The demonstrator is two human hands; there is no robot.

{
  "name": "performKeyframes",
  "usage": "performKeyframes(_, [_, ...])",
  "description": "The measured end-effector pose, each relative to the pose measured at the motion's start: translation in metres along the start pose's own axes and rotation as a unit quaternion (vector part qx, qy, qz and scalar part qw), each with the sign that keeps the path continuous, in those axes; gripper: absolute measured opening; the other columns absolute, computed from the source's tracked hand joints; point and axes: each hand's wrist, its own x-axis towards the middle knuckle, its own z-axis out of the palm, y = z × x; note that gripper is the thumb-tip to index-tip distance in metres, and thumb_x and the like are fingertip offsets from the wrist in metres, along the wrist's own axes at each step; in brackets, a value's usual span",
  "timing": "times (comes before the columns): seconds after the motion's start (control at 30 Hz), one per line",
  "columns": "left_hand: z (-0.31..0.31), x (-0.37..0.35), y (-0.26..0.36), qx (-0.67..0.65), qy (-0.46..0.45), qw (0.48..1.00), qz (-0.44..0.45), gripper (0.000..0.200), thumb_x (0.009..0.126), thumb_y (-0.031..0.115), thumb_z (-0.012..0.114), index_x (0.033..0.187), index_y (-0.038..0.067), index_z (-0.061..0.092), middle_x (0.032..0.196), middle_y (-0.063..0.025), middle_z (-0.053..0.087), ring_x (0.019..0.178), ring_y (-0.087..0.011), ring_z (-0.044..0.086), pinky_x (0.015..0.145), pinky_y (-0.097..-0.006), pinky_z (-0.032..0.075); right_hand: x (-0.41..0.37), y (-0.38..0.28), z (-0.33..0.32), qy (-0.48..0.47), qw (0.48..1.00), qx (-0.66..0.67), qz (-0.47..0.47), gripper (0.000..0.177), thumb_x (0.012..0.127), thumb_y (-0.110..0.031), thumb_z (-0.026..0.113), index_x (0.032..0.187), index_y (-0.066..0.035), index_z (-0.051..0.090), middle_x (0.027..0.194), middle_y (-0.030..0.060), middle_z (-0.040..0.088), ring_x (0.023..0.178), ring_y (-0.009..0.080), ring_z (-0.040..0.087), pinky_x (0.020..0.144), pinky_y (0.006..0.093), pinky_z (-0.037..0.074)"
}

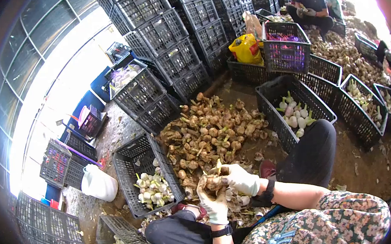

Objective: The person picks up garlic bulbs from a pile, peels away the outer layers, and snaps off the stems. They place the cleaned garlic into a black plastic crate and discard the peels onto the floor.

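Both of my hands wear pale work gloves and meet over my lap. My left hand is closed around the underside of a brown, soil-coated garlic bulb. From the right, my right hand is closed on the same bulb, near its short green stem. Part of the bulb is hidden by my fingers. Just beyond my hands lies a large heap of unpeeled garlic on the ground. Papery peelings are scattered beneath my hands.
A black crate with cleaned white garlic stands to my left, another crate to my right. Tall crate stacks rise ahead. A white jug sits at left. A person crouches by more garlic at the far right.
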Motion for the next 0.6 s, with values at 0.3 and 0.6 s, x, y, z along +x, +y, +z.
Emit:
performKeyframes(0.3, [-0.003,-0.002,0.002,0.027,0.000,0.999,0.029,0.073,0.073,-0.020,0.068,0.136,0.007,0.046,0.134,-0.0084,0.051,0.123,-0.0223,0.051,0.107,-0.0385,0.044,0.002,0.013,-0.008,-0.048,0.993,0.103,0.043,0.035,0.095,-0.011,0.066,0.127,0.002,0.063,0.116,0.0028,0.069,0.099,0.0074,0.061,0.090,0.0240,0.049])
performKeyframes(0.6, [-0.012,-0.002,-0.009,-0.154,-0.044,0.987,0.030,0.057,0.088,-0.002,0.068,0.139,0.009,0.046,0.130,-0.0048,0.054,0.117,-0.0185,0.054,0.101,-0.0359,0.048,0.010,0.024,-0.034,-0.115,0.990,0.001,-0.084,0.029,0.090,-0.011,0.067,0.118,0.001,0.066,0.109,0.0059,0.070,0.095,0.0103,0.060,0.087,0.0297,0.050])
